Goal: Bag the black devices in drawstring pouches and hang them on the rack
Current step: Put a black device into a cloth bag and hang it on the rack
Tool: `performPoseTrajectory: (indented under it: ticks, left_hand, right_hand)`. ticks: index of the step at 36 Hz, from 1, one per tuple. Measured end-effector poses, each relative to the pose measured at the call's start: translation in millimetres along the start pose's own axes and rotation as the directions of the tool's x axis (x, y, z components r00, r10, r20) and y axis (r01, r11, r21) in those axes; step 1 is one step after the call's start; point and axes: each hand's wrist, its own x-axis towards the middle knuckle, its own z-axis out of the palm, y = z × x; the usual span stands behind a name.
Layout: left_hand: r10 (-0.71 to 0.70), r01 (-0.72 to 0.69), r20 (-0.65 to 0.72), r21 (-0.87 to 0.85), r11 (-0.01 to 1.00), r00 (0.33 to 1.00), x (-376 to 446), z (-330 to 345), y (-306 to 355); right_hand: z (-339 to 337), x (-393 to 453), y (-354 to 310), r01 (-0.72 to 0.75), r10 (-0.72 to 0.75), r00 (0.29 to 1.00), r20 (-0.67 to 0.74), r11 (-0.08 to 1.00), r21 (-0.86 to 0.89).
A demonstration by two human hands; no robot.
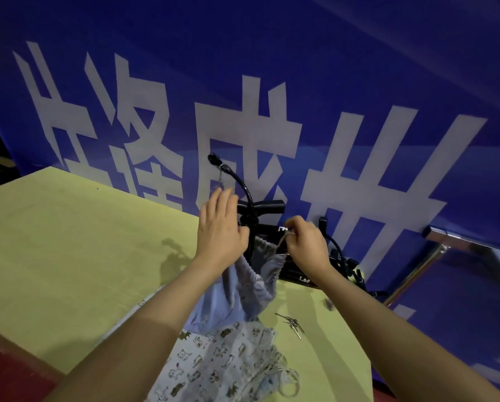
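A black device point(264, 206) with a T-shaped handle and a curved hose stands partly inside a pale blue drawstring pouch point(243, 291), held above the yellow-green table point(69, 242). My left hand point(221, 227) grips the pouch's rim on its left side, fingers against the device. My right hand point(303, 245) pinches the pouch's drawstring at the right side of the opening. More black devices point(344, 265) lie behind my right wrist at the table's far edge. Printed pouches point(222, 364) lie in a pile near me.
A blue banner point(272, 82) with large white characters hangs close behind the table. A chrome rack bar point(460, 245) juts out at the right. Small metal hooks point(293, 324) lie on the table beside the pouches. A dark red floor shows at the lower left.
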Motion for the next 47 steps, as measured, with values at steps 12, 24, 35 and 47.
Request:
performPoseTrajectory:
  ticks: [12,24,35,47]
  left_hand:
    - [0.02,-0.031,-0.165,-0.066,0.997,0.986,13.0,-1.5,4.4]
    - [0.122,-0.148,-0.18,-0.137,0.979,0.976,31.3,-17.0,1.8]
    - [0.11,-0.108,0.02,-0.08,0.991,0.994,22.7,-8.6,8.2]
    - [-0.058,0.054,-0.025,-0.134,0.989,0.998,24.3,-20.0,14.3]
  right_hand:
    - [-16.1,21.6,-28.3,-0.204,0.206,0.976,0.067,0.773,0.601]
    - [-72.2,60.4,-62.3,-0.068,0.139,0.989,-0.044,0.709,0.701]
    - [-91.2,69.8,-104.3,0.188,0.046,0.938,-0.344,0.766,0.615]
    - [-97.8,65.7,-115.5,0.164,0.144,0.915,-0.378,0.722,0.672]
